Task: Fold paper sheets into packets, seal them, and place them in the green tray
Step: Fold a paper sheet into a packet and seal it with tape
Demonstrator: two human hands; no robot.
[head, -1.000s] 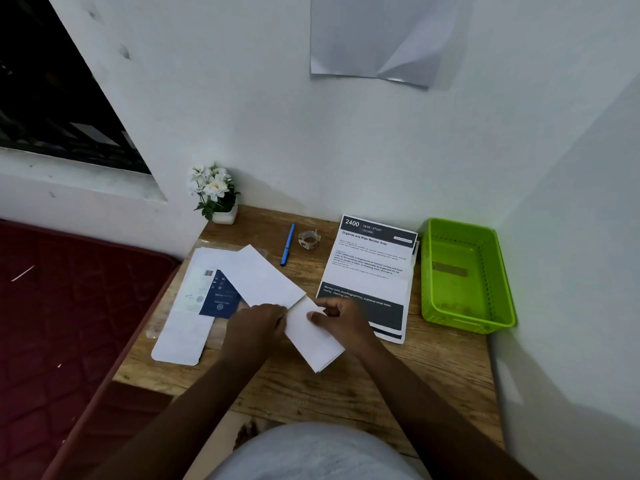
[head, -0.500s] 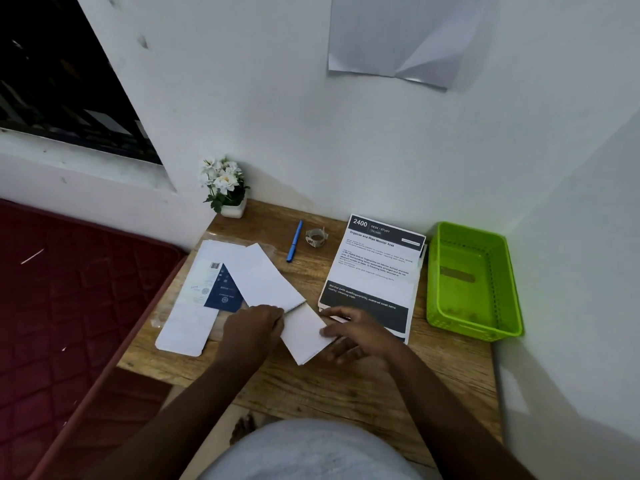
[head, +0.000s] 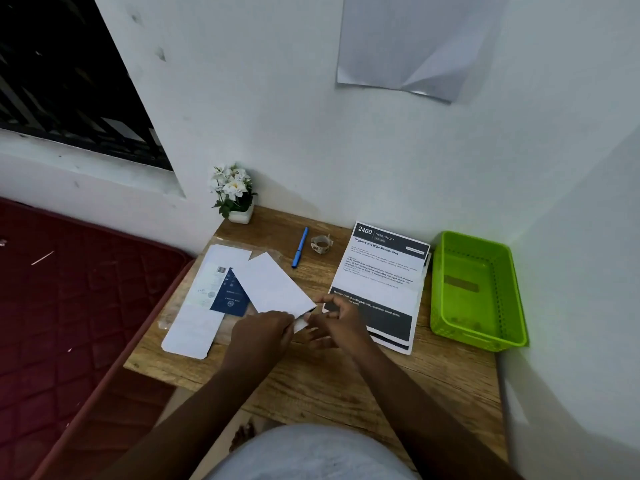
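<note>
Both hands' grip pinched on folded white paper (head: 273,289), left hand (head: 263,332), right hand (head: 341,323)

A white folded paper sheet (head: 275,287) lies slanted at centre, its near corner pinched between both hands. The green tray (head: 512,296) sits at three o'clock, holding no packets.
</note>
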